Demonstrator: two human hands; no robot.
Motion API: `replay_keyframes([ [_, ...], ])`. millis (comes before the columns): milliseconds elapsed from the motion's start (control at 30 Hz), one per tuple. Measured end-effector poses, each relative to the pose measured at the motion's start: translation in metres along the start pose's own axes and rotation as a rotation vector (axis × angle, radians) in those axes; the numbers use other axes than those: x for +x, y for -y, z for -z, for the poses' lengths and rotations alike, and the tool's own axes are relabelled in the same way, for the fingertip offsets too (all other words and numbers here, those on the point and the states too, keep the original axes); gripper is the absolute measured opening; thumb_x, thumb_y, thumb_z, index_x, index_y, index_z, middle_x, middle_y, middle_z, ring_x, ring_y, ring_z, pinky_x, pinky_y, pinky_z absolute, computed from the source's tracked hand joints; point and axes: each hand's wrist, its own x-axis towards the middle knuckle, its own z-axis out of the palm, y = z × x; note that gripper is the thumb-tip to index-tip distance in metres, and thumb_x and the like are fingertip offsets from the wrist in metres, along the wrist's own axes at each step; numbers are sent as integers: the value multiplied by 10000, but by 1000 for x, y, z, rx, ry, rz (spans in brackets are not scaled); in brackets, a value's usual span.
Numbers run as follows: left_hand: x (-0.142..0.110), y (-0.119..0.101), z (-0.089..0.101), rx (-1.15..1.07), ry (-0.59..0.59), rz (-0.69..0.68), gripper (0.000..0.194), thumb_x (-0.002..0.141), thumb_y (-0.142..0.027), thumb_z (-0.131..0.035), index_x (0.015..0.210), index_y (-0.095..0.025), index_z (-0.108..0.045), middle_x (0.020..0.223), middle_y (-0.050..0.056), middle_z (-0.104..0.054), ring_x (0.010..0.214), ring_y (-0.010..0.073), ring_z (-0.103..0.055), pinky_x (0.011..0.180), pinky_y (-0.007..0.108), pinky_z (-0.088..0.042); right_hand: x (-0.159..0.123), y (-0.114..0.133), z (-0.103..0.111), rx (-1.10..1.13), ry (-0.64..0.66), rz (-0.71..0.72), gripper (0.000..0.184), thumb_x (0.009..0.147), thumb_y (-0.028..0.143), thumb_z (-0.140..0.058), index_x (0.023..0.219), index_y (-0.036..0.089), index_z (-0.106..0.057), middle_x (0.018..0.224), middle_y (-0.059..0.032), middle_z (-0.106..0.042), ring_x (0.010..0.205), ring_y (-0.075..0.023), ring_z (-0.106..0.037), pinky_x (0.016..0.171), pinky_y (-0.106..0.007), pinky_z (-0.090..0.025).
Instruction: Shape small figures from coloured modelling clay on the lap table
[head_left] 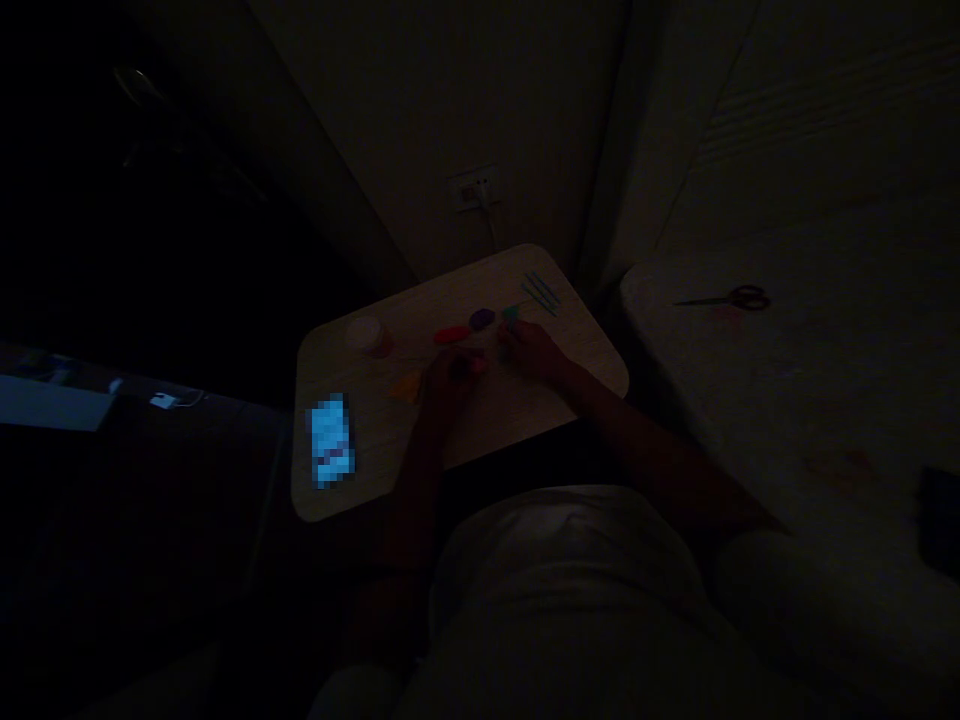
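In the dim light, my left hand (452,372) is over the middle of the small table (480,430), its fingers curled together. A reddish patch shows at its fingertips, too dark to name. My right hand (531,348) is a little to the right with fingers pressed together; what they hold, if anything, is hidden. Just beyond it lies a green piece (511,316), partly covered by the hand. A red elongated lump (451,335) and a purple lump (482,319) rest side by side beyond my left hand. Left of that hand is a yellow-orange piece (405,386).
Several thin sticks (541,292) lie at the table's far right. A pale round container (366,335) stands at the left, with a lit phone (331,441) nearer me. Scissors (727,299) lie on the pale surface to the right. A wall socket (474,189) holds a plugged cable.
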Motion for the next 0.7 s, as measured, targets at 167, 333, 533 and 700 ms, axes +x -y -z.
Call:
replay_keyframes([
  [167,-1,0,2,59,6,-107,73,908,-288,-675,897,-229,-633,1107,74,-761,1064,234,-701,1004,408,-545,-1,1,1,21,-7,7,361,1060,367,-361,922,180,-637,916,-87,-727,808,-204,-628,776,-303,-461],
  [333,-3,-3,1,76,-17,-47,137,904,-352,-694,906,-229,-633,1010,56,-751,990,226,-703,936,364,-558,-1,-1,0,2,-5,3,355,1061,361,-362,942,175,-640,934,-95,-732,819,-210,-633,773,-305,-463],
  [533,0,-4,1,103,-48,-108,119,893,-308,-705,965,-231,-649,1027,56,-727,996,228,-685,950,376,-544,-1,-2,-2,-7,-8,7,342,1064,354,-358,981,187,-645,973,-99,-743,874,-221,-653,808,-309,-471],
  [700,1,-3,2,193,-86,-161,143,884,-294,-700,995,-229,-638,1099,78,-700,1091,245,-654,1013,403,-529,-1,1,0,-10,9,6,353,1068,337,-345,1013,170,-650,995,-108,-746,882,-220,-659,807,-305,-470],
])
